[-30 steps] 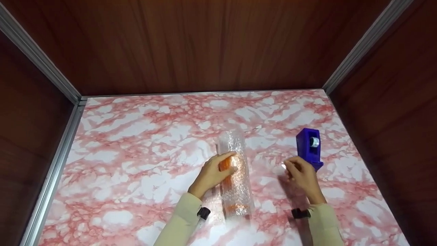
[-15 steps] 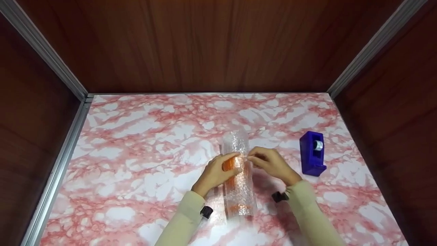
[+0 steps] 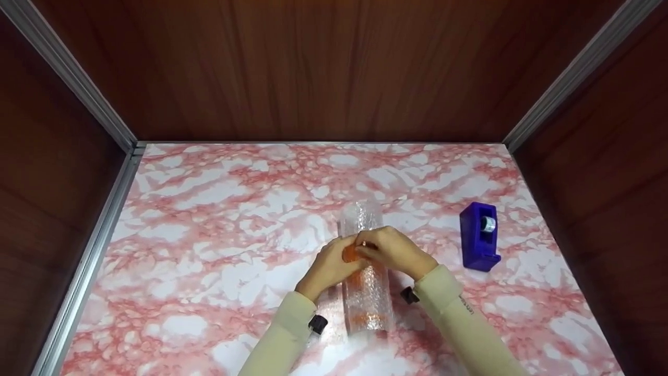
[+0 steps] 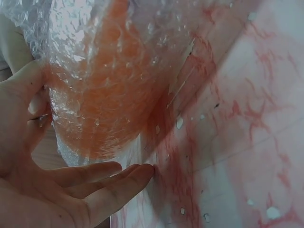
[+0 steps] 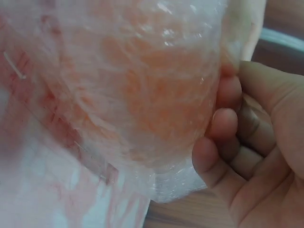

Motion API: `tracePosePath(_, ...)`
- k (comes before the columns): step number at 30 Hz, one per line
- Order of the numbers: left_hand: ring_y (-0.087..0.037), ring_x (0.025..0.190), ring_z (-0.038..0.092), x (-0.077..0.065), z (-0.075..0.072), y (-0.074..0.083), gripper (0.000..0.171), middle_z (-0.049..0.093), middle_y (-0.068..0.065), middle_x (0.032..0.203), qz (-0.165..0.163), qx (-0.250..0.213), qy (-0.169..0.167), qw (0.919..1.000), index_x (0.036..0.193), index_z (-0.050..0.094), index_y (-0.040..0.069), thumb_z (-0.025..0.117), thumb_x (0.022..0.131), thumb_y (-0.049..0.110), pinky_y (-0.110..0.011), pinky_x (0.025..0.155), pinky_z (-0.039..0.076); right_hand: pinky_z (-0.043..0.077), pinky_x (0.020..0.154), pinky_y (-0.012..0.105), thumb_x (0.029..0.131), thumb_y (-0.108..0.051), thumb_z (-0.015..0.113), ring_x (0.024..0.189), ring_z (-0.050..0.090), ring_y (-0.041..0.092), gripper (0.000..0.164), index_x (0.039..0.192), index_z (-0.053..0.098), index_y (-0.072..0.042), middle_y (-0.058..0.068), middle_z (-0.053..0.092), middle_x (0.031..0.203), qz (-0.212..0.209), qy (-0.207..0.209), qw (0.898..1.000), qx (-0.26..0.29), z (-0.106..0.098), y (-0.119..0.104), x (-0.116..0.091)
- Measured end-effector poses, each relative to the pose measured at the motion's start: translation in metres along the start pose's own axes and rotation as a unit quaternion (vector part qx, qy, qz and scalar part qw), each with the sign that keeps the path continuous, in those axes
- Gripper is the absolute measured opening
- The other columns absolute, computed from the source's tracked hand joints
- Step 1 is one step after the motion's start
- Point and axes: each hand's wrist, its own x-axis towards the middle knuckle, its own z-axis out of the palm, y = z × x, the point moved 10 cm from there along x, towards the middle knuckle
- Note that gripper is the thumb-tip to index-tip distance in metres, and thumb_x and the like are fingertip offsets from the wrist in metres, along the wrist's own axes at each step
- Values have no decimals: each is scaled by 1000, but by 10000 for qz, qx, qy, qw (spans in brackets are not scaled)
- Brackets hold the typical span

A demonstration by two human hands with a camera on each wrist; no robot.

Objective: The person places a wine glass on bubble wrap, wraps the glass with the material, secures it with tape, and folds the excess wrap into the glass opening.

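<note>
A long bundle in clear bubble wrap [image 3: 368,295], with something orange inside whose kind is hidden, lies lengthwise on the table. My left hand [image 3: 329,263] rests on it from the left, thumb and index finger spread across the top. In the left wrist view the other fingers [image 4: 111,183] stretch out straight beside the orange bundle [image 4: 102,80], near the tabletop. From the right, my right hand [image 3: 394,250] meets the left at the top of the wrap, fingers curled and thumb against index finger. A small piece of tape at those fingertips is mostly hidden.
To the right stands a purple tape dispenser [image 3: 479,237] with a roll of tape in it. The table [image 3: 209,235] has a red and white marbled top. Dark wood panels [image 3: 323,73] with metal rails enclose the back and both sides.
My right hand has moved left from beside the tape dispenser, carrying a small piece of tape, to the top of the bundle. The left hand stays on the wrap.
</note>
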Motion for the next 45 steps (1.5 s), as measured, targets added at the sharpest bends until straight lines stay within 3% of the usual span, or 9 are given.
tracePosePath(3, -27, 128, 51, 0, -1, -1, 62, 59, -4, 138, 8, 22, 13, 10000, 143, 58, 20, 76, 87, 41, -46, 108, 38, 56, 68, 28, 93, -17, 73, 77, 68, 13, 10, 95, 65, -12, -1, 72, 87, 175, 150, 9987, -445, -2, 1, 0)
tracePosePath(6, -27, 130, 50, 0, -1, -2, 62, 57, -3, 141, 18, -42, 10, 10000, 144, 56, 23, 75, 88, 42, -48, 109, 37, 51, 55, 28, 88, -27, 79, 63, 60, 12, 28, 95, 56, -13, -2, 65, 76, 767, 356, 9953, -477, -7, 16, -1)
tracePosePath(12, -26, 127, 52, -3, 1, -2, 60, 57, 0, 139, 69, -82, 15, 9999, 144, 55, 35, 75, 88, 47, -48, 104, 41, 39, 51, 30, 76, -51, 85, 57, 46, 12, 54, 91, 47, -15, -2, 54, 68, 2398, 604, 9682, 367, -2, 63, -18)
tracePosePath(16, -27, 127, 52, -4, 1, -2, 58, 58, -1, 139, 104, -137, 38, 9998, 143, 55, 36, 73, 89, 47, -49, 105, 40, 40, 51, 31, 72, -58, 84, 56, 47, 14, 64, 95, 45, -13, 1, 57, 70, 2825, 798, 9533, 714, 4, 75, -27)
tracePosePath(20, -38, 135, 44, -10, -1, -3, 58, 44, -9, 152, 205, 6, 195, 9996, 146, 52, 37, 69, 92, 50, -58, 105, 39, 39, 50, 31, 70, -64, 83, 55, 48, 14, 71, 99, 44, -12, 2, 57, 71, 2958, 922, 9477, 770, 6, 75, -27)
tracePosePath(23, -44, 130, 47, -18, -8, 1, 59, 30, -18, 158, 462, 390, 697, 9957, 145, 53, 32, 68, 91, 51, -59, 95, 48, 38, 49, 31, 69, -67, 81, 54, 46, 14, 74, 100, 43, -13, 1, 55, 68, 3009, 924, 9459, 783, 8, 74, -27)
tracePosePath(29, -28, 112, 59, -31, -26, 18, 44, 47, -16, 136, 1190, 1066, 1931, 9681, 117, 67, 19, 77, 86, 47, -41, 79, 57, 34, 48, 30, 71, -66, 81, 52, 40, 12, 72, 98, 42, -12, -2, 44, 65, 2891, 1017, 9477, 895, 9, 71, -26)
tracePosePath(39, -25, 102, 64, -35, -30, 10, 38, 63, -10, 116, 1055, 792, 2168, 9673, 112, 77, 12, 71, 92, 44, -41, 88, 53, 33, 49, 30, 78, -55, 81, 53, 38, 12, 64, 99, 39, -12, -3, 41, 65, 2528, 1658, 9480, 993, 13, 68, -31)
tracePosePath(45, -24, 93, 66, -29, -37, -2, 23, 66, -14, 121, 601, 118, 2097, 9759, 103, 81, 14, 72, 94, 34, -38, 78, 55, 35, 53, 27, 86, -39, 80, 60, 41, 15, 51, 108, 43, -14, 2, 40, 71, 2241, 1863, 9306, 2215, 21, 69, -40)
